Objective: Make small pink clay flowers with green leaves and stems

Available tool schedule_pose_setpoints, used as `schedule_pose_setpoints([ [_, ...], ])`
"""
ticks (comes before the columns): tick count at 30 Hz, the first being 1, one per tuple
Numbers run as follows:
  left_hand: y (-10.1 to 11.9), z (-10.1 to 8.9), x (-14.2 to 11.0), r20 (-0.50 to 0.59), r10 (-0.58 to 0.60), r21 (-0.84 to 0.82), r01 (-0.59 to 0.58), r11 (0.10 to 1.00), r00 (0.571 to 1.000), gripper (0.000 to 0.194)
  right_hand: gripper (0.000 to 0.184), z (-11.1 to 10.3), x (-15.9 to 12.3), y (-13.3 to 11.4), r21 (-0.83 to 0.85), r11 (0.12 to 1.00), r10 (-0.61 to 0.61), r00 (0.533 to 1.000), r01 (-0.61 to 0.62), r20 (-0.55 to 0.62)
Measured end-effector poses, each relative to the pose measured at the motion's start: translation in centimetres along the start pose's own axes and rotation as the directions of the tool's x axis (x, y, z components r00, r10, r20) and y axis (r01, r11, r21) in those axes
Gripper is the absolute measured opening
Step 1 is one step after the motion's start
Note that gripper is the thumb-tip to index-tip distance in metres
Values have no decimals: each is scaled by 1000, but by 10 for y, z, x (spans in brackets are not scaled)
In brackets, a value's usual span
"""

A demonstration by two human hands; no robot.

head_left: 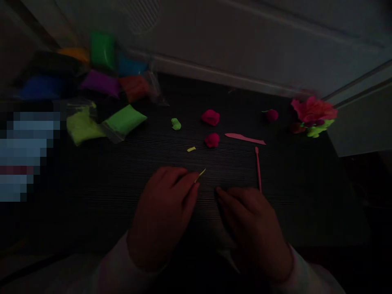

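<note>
My left hand pinches a thin yellow strand of modelling clay between thumb and forefinger, just above the dark table. To its right, my right hand has its fingers pressed together near the tabletop; whether anything is between them is hidden in shadow. A short yellow clay piece lies beyond my left fingertips. Behind it sit two pink clay lumps and a small light green lump. A pink clay knife and a pink stick tool rest beyond my right hand.
Bags of coloured clay, including a green one and a yellow one, crowd the back left. A dark pink ball and a pink flower piece stand at the back right. A pale wall borders the table.
</note>
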State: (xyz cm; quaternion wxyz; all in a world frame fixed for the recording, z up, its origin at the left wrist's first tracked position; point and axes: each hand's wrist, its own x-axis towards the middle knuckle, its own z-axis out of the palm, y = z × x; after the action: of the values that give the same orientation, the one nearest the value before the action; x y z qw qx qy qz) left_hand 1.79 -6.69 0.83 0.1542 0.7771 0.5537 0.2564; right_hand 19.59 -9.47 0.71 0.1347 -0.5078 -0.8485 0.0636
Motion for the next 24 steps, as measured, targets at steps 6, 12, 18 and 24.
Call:
schedule_pose_setpoints([
  [6, -1, 3, -6, 86, 40, 81, -47, 996, 996, 25, 31, -5, -9, 1, -82, 996, -11, 998, 15, 54],
  [12, -2, 3, -5, 93, 58, 97, -67, 993, 994, 26, 34, -7, -8, 7, -139, 990, -18, 997, 28, 72],
  [18, -1, 2, -6, 109, 50, 96, -60, 994, 993, 25, 37, -10, -7, 9, -150, 987, -40, 995, 53, 92],
  [24, -1, 1, -6, 100, 65, 76, -73, 994, 993, 24, 35, -11, -6, 12, -131, 986, -90, 988, 107, 129],
])
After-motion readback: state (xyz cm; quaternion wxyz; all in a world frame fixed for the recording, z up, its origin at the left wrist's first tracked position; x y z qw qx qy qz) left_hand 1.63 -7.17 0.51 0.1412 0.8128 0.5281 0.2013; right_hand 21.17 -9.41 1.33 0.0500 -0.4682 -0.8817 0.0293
